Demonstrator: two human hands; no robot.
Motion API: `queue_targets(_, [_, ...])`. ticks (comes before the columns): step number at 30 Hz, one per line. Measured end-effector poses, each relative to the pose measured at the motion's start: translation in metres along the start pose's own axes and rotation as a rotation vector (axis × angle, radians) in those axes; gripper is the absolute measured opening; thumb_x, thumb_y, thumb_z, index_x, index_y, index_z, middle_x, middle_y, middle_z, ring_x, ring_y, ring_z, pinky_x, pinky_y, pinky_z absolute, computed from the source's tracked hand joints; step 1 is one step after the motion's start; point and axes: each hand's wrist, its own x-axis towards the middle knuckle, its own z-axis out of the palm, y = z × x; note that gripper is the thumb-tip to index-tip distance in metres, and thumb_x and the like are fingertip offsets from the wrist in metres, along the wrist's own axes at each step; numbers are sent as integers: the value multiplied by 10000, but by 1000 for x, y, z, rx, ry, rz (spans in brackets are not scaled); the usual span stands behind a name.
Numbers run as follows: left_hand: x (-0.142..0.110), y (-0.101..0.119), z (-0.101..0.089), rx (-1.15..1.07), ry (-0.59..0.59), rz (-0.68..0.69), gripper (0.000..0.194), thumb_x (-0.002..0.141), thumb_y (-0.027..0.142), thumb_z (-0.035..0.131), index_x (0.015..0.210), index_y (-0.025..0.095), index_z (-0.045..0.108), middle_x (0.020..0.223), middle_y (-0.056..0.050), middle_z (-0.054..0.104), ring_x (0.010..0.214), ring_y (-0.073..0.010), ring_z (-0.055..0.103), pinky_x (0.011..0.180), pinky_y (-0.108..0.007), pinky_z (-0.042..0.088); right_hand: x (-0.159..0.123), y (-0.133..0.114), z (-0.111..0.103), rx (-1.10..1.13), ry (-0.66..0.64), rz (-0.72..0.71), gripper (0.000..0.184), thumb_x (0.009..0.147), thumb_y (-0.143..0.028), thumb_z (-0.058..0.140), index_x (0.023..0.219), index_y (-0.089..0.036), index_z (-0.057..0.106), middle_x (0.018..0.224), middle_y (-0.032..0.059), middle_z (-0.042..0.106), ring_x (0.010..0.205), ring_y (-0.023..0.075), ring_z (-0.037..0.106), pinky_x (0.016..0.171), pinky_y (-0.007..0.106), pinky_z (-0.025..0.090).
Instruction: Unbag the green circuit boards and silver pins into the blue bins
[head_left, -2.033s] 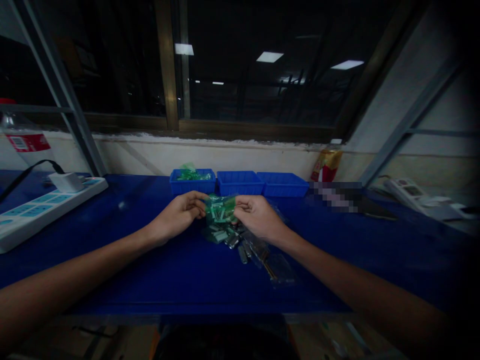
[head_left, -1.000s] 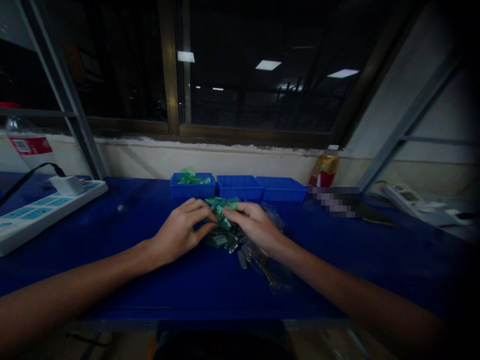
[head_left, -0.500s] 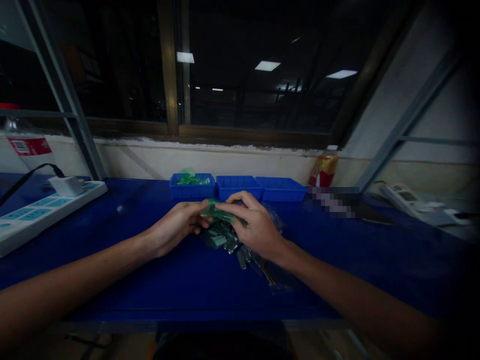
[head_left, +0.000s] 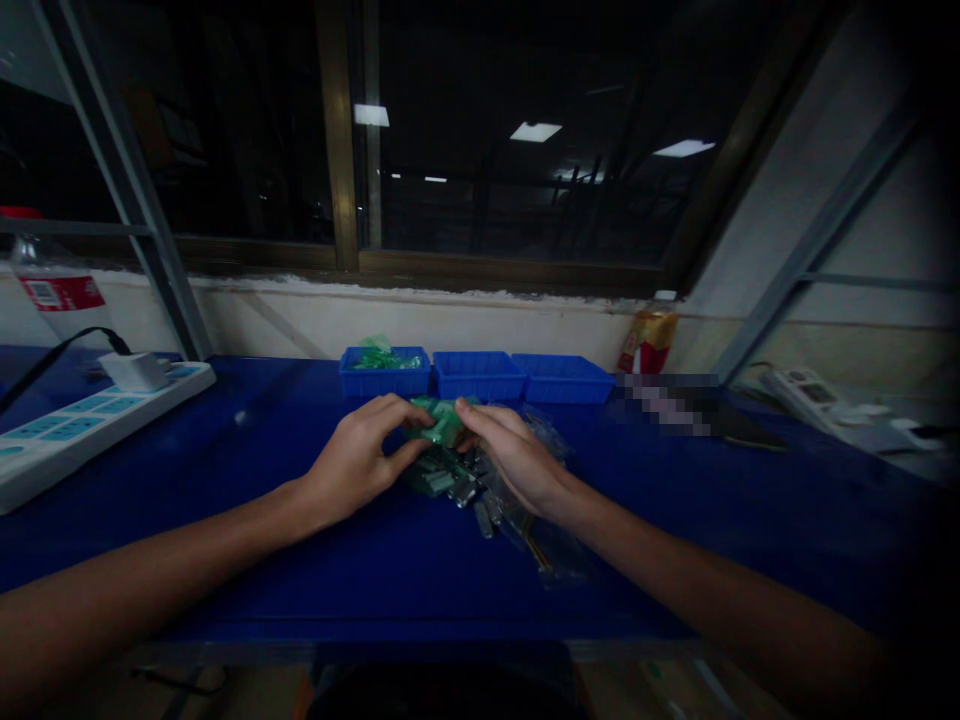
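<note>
A crumpled piece of green plastic film, perhaps a small bag [head_left: 442, 424], is held up between both hands over the table. My left hand [head_left: 365, 450] pinches its left side between thumb and fingers. On the other side my right hand [head_left: 517, 450] grips it, thumb on top and the other fingers mostly hidden behind. Beneath them lies a pile of small metallic pieces [head_left: 463, 490], partly covered by the hands. Clear plastic bags [head_left: 551, 545] spread out to the right of the pile, under my right wrist.
Three blue bins line the back: the left bin [head_left: 384, 382] contains green plastic, beside the middle bin [head_left: 480, 380] and right bin [head_left: 566, 382]. A white power strip [head_left: 97, 425] lies left, near a bottle [head_left: 56, 290]. A red-gold packet [head_left: 647, 342] stands at the back right.
My left hand has turned, its back now facing up, and my right hand has rolled so its thumb is on top. The green film between them has opened out and become more crumpled.
</note>
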Motion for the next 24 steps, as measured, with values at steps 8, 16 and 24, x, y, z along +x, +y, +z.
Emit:
queue_targets(8, [5, 3, 0, -328, -115, -349, 276, 807, 406, 474, 858, 162, 595, 838, -40, 593, 777, -165, 532, 656, -275, 392, -5, -3, -2, -516, 38, -338, 214, 833, -227, 429, 893, -161, 623, 759, 35, 561, 717, 141, 510, 662, 289, 410])
queue_targets(16, [6, -1, 4, -964, -126, -742, 245, 744, 380, 577, 779, 138, 593, 741, -5, 557, 629, -91, 489, 539, -206, 322, -9, -1, -7, -806, 24, -568, 432, 760, -42, 416, 1123, -227, 560, 1038, 73, 475, 989, 178, 461, 820, 344, 421])
queue_targets(24, [9, -11, 4, -681, 14, -597, 206, 758, 340, 562, 764, 135, 549, 673, 13, 522, 572, -78, 473, 534, -205, 358, -5, -7, -4, -525, 114, -326, 185, 796, -223, 494, 904, -180, 639, 911, 67, 555, 888, 176, 524, 796, 362, 421])
